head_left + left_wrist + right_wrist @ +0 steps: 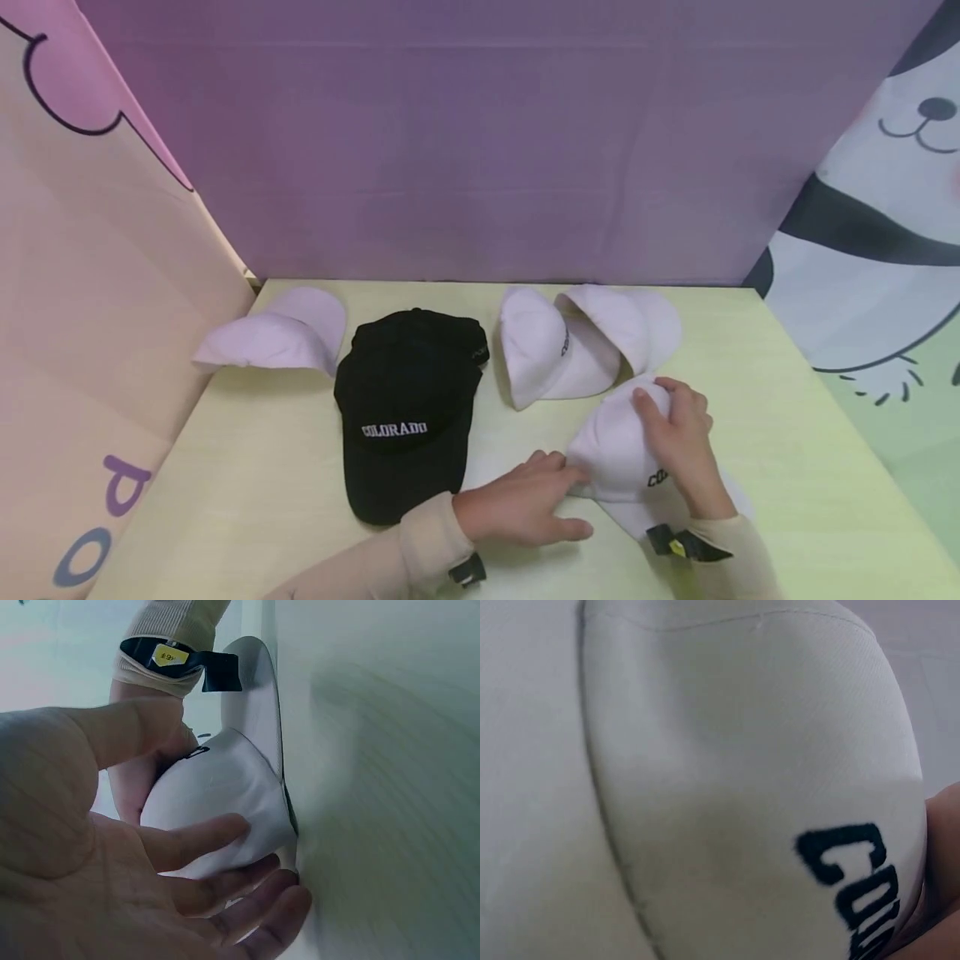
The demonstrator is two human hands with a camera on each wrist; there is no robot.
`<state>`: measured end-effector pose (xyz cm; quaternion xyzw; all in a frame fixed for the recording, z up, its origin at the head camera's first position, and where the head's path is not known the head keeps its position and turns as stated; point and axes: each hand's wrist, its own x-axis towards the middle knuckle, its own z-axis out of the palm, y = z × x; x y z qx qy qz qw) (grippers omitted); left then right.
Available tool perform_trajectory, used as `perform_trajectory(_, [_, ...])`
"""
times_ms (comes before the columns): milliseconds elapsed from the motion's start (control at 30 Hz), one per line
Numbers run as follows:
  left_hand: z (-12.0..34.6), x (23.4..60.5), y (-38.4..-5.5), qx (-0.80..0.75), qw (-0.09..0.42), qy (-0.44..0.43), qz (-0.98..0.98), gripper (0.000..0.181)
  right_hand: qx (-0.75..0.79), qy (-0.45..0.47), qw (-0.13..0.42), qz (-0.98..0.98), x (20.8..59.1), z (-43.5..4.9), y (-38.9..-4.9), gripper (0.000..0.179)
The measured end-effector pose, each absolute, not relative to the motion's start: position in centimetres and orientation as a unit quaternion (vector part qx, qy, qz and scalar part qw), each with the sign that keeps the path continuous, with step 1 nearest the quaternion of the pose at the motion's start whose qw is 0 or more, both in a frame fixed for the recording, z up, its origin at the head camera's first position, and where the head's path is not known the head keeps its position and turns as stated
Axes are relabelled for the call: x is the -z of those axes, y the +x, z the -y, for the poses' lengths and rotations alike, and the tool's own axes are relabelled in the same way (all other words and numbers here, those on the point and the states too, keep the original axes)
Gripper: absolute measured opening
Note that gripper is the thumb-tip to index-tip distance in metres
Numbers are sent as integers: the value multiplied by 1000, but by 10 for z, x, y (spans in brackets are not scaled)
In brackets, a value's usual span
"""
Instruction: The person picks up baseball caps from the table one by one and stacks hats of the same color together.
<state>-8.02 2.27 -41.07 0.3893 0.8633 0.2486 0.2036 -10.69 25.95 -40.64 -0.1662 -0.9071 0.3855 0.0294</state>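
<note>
A white baseball cap (611,442) with dark lettering sits on the table, its brim toward the near edge. My right hand (681,437) grips the crown from above, thumb and fingers spread over the top. At the cap's left side is my left hand (525,500), thumb held apart. In the left wrist view, the left hand's loosely extended fingers (217,881) lie against the white crown (217,787) near its lower edge. The right wrist view is filled by the cap's white fabric (727,765) and part of its lettering; little of the right hand shows there.
A black cap reading COLORADO (408,392) lies left of my hands. Behind the gripped cap, two more white caps (528,342) (648,321) overlap. Another pale cap (262,337) sits at the table's far left edge. Printed panels and a purple backdrop (480,150) enclose the table.
</note>
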Motion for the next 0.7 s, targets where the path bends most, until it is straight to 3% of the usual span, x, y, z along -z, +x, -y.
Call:
perform_trajectory(433, [-6,408,-96,-299,223,330,-867,62,-385,-129,-32,913,401,-260,-106,67])
perform_trajectory(700, [8,404,-108,-318,175,289,-886,73,-400,-55,-66,912,392,-259,-100,67])
